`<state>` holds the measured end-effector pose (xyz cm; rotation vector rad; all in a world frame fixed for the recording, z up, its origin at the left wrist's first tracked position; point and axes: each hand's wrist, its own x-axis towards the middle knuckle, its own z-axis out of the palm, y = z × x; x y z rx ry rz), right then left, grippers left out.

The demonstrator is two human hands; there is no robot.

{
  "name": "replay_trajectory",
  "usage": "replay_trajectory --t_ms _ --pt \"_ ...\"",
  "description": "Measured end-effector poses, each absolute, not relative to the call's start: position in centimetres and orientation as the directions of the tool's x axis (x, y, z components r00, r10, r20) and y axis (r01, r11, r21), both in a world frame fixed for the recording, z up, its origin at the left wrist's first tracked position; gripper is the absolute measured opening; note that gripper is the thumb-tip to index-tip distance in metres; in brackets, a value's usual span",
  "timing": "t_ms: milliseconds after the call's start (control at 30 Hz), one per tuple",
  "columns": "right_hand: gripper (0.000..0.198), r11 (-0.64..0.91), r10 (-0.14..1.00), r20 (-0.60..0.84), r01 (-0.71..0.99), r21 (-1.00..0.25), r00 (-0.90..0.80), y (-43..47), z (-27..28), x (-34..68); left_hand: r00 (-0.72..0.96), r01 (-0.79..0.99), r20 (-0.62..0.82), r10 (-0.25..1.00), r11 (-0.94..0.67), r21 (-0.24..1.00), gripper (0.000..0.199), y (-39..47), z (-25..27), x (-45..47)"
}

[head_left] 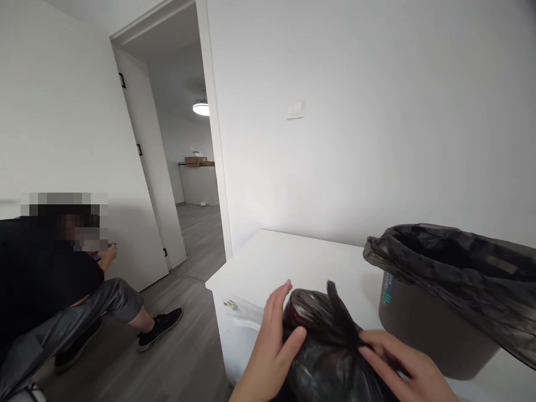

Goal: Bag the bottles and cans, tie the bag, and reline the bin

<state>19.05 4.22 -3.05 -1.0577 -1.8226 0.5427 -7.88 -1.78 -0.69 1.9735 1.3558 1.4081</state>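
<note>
A tied black rubbish bag sits on the white table at the bottom of the view. My left hand lies flat against the bag's left side, thumb over its front. My right hand grips the bag's right side near the knot, fingers pinching the plastic. To the right stands a brown bin lined with a black bag folded over its rim.
A person in dark clothes sits low at the left, legs stretched across the grey wood floor. An open white door leads to another room with boxes. A white wall with a switch rises behind the table.
</note>
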Motion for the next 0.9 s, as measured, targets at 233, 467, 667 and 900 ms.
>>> replay_trajectory --t_ms 233,467,667,900 --pt "0.032 0.558 0.825 0.466 0.332 -0.761 -0.319 12.5 1.0 11.5 -0.154 0.761 0.577 0.802 -0.276 0.587 0.043 2.8 3.8 -8.1" --pt "0.033 0.468 0.879 0.417 0.248 -0.848 -0.232 18.5 -2.2 8.0 -0.094 0.742 0.278 0.956 -0.119 0.660 0.042 8.8 2.4 -5.3" --pt "0.033 0.236 0.951 0.225 0.027 -0.971 -0.213 19.9 -2.8 7.6 -0.116 0.693 0.110 0.987 0.002 0.721 0.044 13.8 0.0 -6.8" --pt "0.032 0.257 0.966 0.245 0.389 -0.885 -0.080 21.0 -4.5 9.8 -0.053 0.803 0.078 0.996 -0.004 0.596 0.042 16.2 -1.0 -8.6"
